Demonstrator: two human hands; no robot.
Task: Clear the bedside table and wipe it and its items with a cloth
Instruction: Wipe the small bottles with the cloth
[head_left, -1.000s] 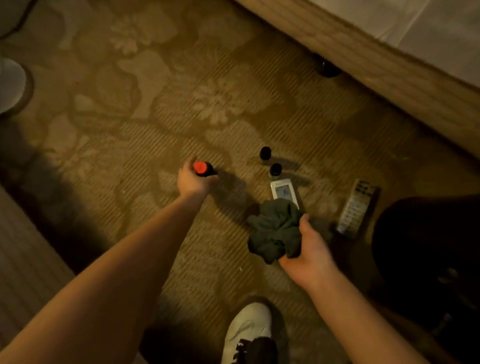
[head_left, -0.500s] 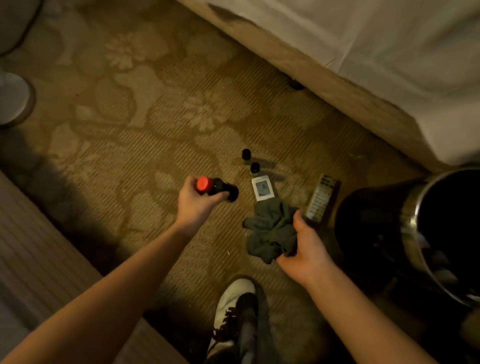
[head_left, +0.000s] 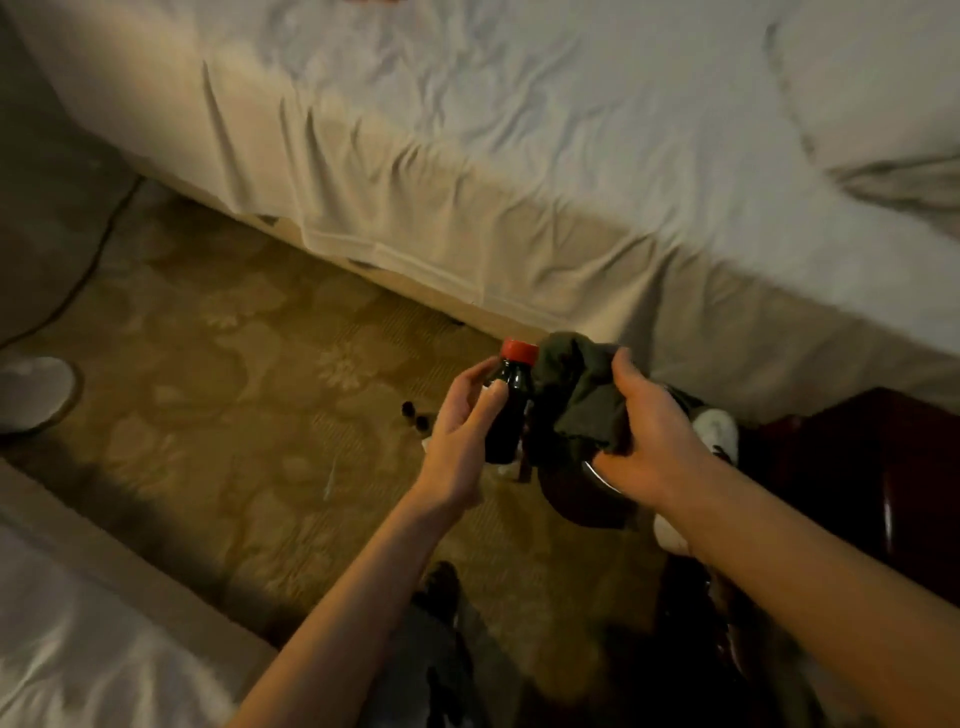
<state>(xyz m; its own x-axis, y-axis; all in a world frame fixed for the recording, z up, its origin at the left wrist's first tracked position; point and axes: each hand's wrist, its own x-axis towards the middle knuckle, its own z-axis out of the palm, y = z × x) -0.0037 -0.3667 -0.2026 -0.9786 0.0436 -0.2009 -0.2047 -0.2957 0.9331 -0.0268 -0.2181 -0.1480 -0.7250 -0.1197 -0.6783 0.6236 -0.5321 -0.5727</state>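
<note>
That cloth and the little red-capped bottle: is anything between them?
Nothing visible. The right hand holds the cloth right against the bottle, which the left hand grips.

Left hand: raised mid-frame, fingers curled, gripping.
Right hand: level just beside it, fingers clenched, gripping.
Forearms: bare, both extended forward.

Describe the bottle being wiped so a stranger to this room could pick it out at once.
Start at the big white bed and drop to its lower edge, where two hands meet above the patterned carpet. The left hand holds the bottle upright, with the right hand pressing a dark green cloth beside it. It is dark with a red cap, unlike the two small black caps on the carpet.
</note>
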